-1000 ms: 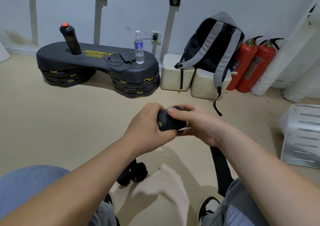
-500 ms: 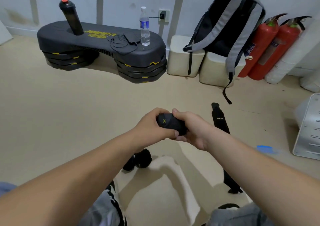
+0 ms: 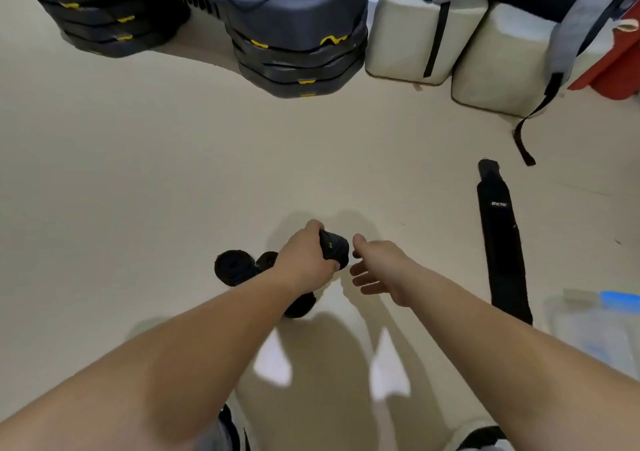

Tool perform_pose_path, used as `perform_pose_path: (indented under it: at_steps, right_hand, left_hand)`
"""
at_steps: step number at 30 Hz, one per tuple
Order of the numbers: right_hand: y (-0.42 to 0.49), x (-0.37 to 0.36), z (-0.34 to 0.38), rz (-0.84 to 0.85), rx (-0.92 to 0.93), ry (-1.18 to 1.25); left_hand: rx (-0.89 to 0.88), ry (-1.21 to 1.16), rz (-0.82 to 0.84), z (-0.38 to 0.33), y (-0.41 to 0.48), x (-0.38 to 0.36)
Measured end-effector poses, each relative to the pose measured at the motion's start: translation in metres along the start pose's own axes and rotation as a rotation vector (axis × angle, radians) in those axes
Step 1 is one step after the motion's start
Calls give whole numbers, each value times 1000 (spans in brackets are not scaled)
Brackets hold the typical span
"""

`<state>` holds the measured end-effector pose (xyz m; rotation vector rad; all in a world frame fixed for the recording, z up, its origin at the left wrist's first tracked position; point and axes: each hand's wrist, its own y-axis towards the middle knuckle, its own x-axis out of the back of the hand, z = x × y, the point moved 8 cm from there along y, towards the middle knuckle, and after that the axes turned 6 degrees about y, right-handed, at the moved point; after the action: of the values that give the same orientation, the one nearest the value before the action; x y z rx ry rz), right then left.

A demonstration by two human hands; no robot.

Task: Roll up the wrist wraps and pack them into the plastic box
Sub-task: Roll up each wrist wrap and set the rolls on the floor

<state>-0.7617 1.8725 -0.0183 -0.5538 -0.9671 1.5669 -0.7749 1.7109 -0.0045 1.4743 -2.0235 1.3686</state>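
Observation:
My left hand [image 3: 304,253] grips a rolled black wrist wrap [image 3: 335,248] with a yellow mark, low over the floor. My right hand [image 3: 375,267] is just right of the roll, fingers spread and off it. Several rolled black wraps [image 3: 235,267] lie on the floor under and left of my left forearm. One unrolled black wrap [image 3: 500,243] lies flat on the floor to the right. The clear plastic box [image 3: 599,333] with a blue clip sits at the right edge, blurred.
A black stepper platform [image 3: 294,35] stands at the back. Two pale blocks [image 3: 408,35] with a grey-and-black backpack [image 3: 568,28] on them stand at the back right, beside red extinguishers [image 3: 616,70]. My shoes show at the bottom edge.
Both hands went down toward the floor with the roll as my view tilted down. My right hand let go of the roll and opened; my left hand still holds it.

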Motion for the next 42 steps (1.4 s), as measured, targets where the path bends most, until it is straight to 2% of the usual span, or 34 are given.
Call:
perform_pose_path:
  at_steps: [8,14,17,20,24,29,31,36,42]
  right_hand:
    - [37,5,-56,4,-117,40]
    - [32,37,-60,-35,-127,65]
    - [24,61,-62,-103,-70,45]
    - [16,98,-73,-232,16,1]
    - [0,164,-113,-399,51,-113]
    - [-14,235,-188,-591,-75,-80]
    - [-3,248,-200,-579,-98,-45]
    - [13,253,-212,-423,-218,-132]
    - [23,208,-217,-281,-236,-286]
  left_hand:
    - [-2,554,80,36,32,-33]
    - [26,657,32,24,36,-31]
    - [-99,594,-42,-11,35,-33]
    - [-221,435,-37,-51,31,-51]
    - [-272,342,82,-101,25,-104]
    - [-279,302,285,-140,10,-184]
    - [-282,292,345,-148,4,-207]
    - [-244,258,428,-148,4,-235]
    - [-131,201,412,-129,20,-234]
